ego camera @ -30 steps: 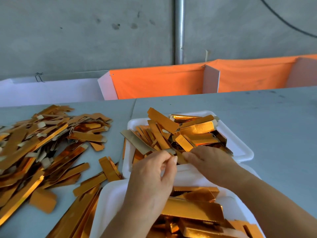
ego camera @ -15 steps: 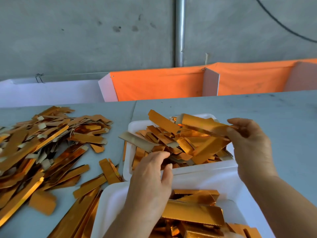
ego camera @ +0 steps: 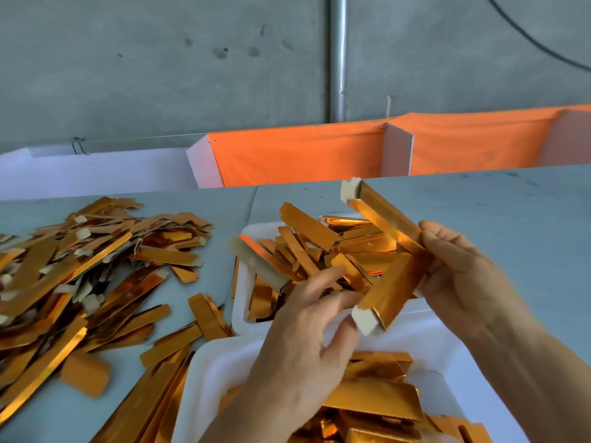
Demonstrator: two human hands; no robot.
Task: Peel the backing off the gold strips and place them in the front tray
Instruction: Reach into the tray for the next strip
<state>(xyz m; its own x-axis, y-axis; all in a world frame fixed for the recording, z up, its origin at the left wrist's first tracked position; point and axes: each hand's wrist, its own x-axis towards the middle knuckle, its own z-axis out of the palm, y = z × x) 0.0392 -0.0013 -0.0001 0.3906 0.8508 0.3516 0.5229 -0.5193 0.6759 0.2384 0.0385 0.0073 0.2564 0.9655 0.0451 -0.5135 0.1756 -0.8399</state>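
The right hand point(ego camera: 460, 276) pinches a gold strip point(ego camera: 388, 219) near its bend, thumb and fingers curled round it above the far tray point(ego camera: 238, 310). The strip is a long, narrow piece of shiny orange-gold foil card, folded into a shallow V: one arm rises up and away to a pale, matte tab point(ego camera: 350, 190) at its tip, the other point(ego camera: 391, 292) slants down toward the person and ends in a second pale tab point(ego camera: 364, 321) over the gap between the two trays. The foil face is mirror-bright and catches the light; the tabs are dull cream. The left hand point(ego camera: 303, 340) reaches in from below with fingers spread and loosely extended, their tips just beside or touching the lower tab; the motion blur hides whether they pinch it. The far tray, white and shallow, sits mid-table and is heaped with crossed gold strips point(ego camera: 307, 225), some showing cream ends. The near tray point(ego camera: 204, 378), also white, lies against the table's near edge under the left wrist and holds wider folded gold pieces point(ego camera: 374, 401). A large loose pile of strips point(ego camera: 83, 263) covers the left part of the grey table point(ego camera: 499, 212), spilling toward both trays.
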